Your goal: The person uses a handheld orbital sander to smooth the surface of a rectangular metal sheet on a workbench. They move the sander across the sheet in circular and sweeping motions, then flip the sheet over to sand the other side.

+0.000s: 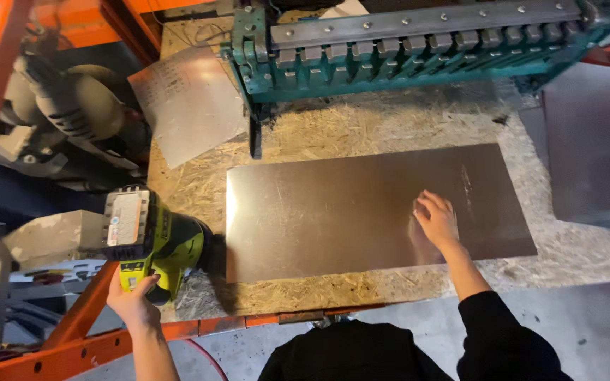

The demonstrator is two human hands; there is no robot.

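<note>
A metal sheet (361, 212) is lying long-axis left to right on the workbench (319, 127); the right hand (435, 220) is pressing fingertips on it, the left hand (132, 300) gripping a yellow-green power tool (153, 240) at its left edge

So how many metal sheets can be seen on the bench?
3. A large sheet lies in the middle under the right hand; a smaller sheet lies at the back left; a grey sheet overhangs the right edge. Others may be hidden.
</note>
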